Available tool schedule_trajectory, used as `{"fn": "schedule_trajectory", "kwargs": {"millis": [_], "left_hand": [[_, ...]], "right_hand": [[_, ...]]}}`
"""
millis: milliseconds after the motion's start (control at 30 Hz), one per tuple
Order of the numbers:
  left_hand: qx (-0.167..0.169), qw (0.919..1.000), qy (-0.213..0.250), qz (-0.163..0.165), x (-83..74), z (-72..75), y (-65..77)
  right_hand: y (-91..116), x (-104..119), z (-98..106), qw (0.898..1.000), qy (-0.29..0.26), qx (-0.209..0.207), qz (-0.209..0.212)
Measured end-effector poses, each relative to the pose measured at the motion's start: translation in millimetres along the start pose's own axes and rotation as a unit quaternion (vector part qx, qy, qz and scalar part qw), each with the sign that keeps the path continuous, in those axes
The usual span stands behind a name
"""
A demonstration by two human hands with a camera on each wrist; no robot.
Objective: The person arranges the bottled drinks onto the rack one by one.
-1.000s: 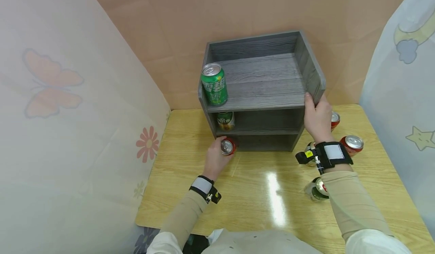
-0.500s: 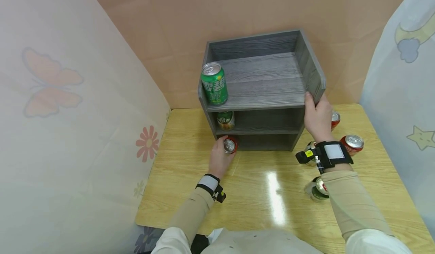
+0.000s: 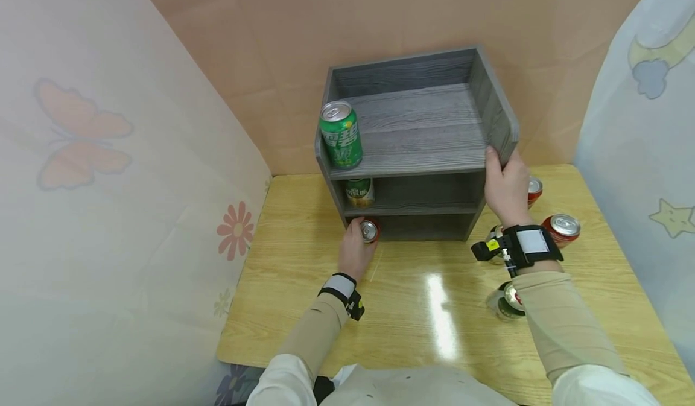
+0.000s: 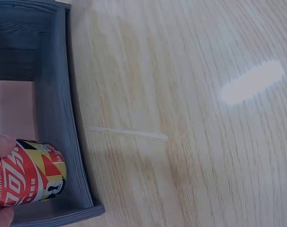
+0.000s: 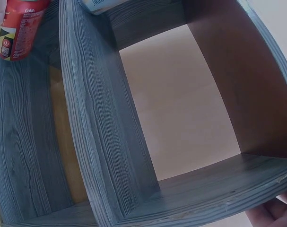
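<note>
My left hand grips a red Coke can at the left end of the bottom compartment of a grey wooden shelf. In the left wrist view the red and yellow can lies between thumb and fingers, within the shelf's frame. My right hand holds the shelf's right side panel, thumb on the inner face. A green soda can stands on the top level at the left. Below it, a green and gold can stands in the middle compartment, its top hidden.
Right of the shelf stand red cans, partly behind my right arm. A white and green can is beside my right forearm, and another is mostly hidden at the wrist strap. The wooden table meets patterned side walls.
My left hand has moved slightly right and farther in, carrying the red can into the bottom compartment. The right hand has stayed on the shelf's side.
</note>
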State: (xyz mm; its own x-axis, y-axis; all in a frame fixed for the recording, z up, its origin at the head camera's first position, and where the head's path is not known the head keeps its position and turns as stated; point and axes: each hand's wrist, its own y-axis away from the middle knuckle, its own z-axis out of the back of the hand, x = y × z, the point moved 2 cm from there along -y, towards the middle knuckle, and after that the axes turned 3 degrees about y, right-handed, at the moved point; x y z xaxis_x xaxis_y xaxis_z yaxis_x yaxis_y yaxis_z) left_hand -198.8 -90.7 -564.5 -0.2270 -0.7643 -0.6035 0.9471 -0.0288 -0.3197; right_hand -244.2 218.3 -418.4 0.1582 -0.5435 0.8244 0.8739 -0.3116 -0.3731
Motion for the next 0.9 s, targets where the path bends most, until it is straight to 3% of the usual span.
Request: {"fn": "schedule_trajectory", "kwargs": {"millis": [200,400,667,900], "left_hand": [[0.018,0.9995,-0.012,0.022,2.3,-3.9,-1.8],[0.006,0.9997,-0.015,0.02,2.9,-5.8,-4.9],[-0.007,0.9983,-0.057,0.007,1.6,-9.3,-7.3],[-0.022,0.9982,-0.053,0.018,0.2,-12.2,-6.6]], "right_hand": [[0,1,-1,1.0,-0.001,0.004,0.001],[0,1,0,1.0,0.0,0.006,-0.001],[2,2,1,1.0,-0.004,0.007,-0.009],[1,4,0,1.0,-0.002,0.008,-0.008]]}}
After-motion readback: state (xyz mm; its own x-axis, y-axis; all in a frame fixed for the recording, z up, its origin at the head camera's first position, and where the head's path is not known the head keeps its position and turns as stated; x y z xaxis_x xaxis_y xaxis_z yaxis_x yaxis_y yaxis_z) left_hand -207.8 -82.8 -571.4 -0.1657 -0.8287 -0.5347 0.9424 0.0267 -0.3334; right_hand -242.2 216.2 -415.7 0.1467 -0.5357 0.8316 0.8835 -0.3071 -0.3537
